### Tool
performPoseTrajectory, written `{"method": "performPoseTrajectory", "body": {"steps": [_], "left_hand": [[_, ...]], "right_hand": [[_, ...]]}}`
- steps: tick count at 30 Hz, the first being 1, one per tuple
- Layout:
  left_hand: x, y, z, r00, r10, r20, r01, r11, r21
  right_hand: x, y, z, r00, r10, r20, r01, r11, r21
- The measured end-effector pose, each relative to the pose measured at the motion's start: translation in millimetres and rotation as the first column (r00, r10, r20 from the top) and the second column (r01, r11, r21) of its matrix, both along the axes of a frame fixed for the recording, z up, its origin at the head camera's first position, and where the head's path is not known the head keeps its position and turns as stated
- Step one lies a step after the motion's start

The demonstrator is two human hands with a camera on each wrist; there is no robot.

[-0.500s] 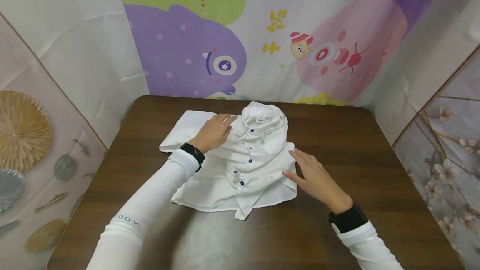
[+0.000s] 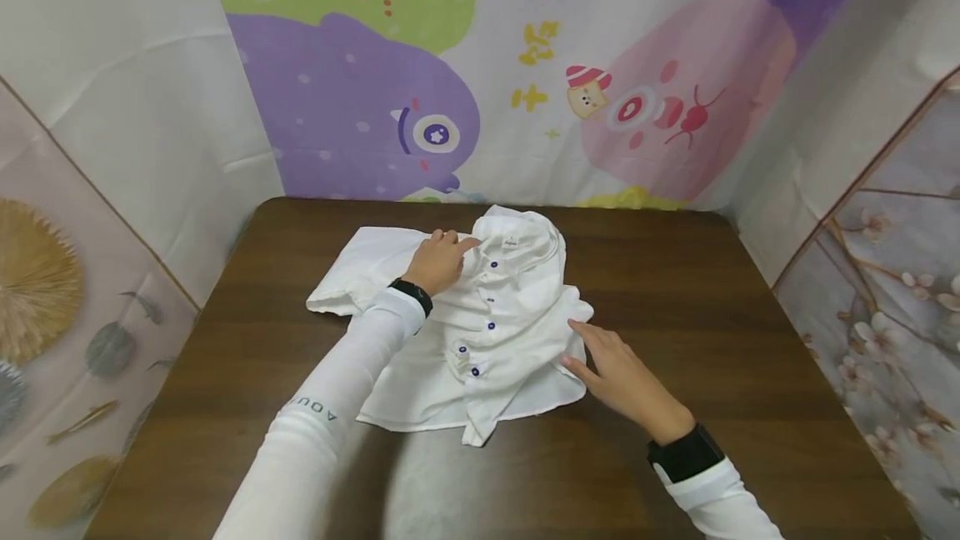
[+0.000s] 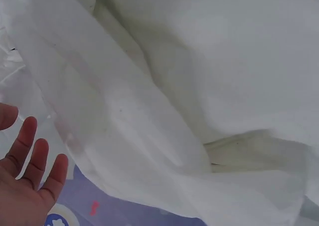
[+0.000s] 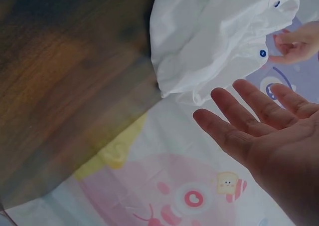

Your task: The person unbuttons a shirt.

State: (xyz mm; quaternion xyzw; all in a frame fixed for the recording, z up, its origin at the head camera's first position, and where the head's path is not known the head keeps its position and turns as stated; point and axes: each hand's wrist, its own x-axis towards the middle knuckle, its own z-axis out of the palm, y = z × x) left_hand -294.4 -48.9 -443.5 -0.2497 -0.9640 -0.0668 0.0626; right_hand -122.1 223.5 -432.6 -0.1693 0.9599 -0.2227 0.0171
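A white button-up shirt [image 2: 517, 307] with dark blue buttons lies rumpled on the table, its collar [image 2: 525, 240] toward the back. Beside the collar's left side is my left hand [image 2: 438, 263], its index finger reaching toward the collar edge. The left wrist view shows the fingers of this hand [image 3: 30, 173] apart and loosely bent, next to white cloth. My right hand [image 2: 630, 377] is at the shirt's right side, fingers extended near the bunched sleeve. In the right wrist view its palm and fingers [image 4: 244, 106] show nothing held; whether the fingertips touch the cloth I cannot tell.
The brown wooden table [image 2: 697, 290] extends around the shirt on all sides. Behind its far edge hangs a cartoon-printed cloth [image 2: 525, 148]. Patterned panels stand to the left and right. One sleeve [image 2: 360, 265] spreads out at the shirt's left.
My left hand has moved right over the shirt, closer to the collar, and its fingers are more bent. The right hand is slightly lower beside the shirt. The whole head view has shifted a little.
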Motion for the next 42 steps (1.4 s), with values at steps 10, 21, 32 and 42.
{"method": "performPoseTrajectory", "body": {"steps": [10, 21, 32, 42], "left_hand": [[-6.8, 8.2, -6.7, 0.998, 0.061, -0.017, -0.062, 0.998, -0.027], [-2.5, 7.1, -5.4, 0.988, -0.028, -0.151, 0.031, 0.999, 0.019], [13.7, 1.5, 16.0, 0.973, -0.09, -0.211, 0.105, 0.992, 0.064], [35.9, -8.1, 44.9, 0.929, -0.136, -0.344, 0.178, 0.98, 0.092]], "right_hand": [[6.5, 3.7, -2.7, 0.999, -0.03, 0.042, 0.029, 0.999, 0.014], [7.6, 3.0, -4.9, 0.997, -0.042, 0.07, 0.042, 0.999, 0.007], [5.3, 4.3, -4.0, 0.994, -0.053, 0.1, 0.052, 0.999, 0.007], [1.2, 3.8, 2.3, 0.996, -0.042, 0.077, 0.045, 0.998, -0.042]]}}
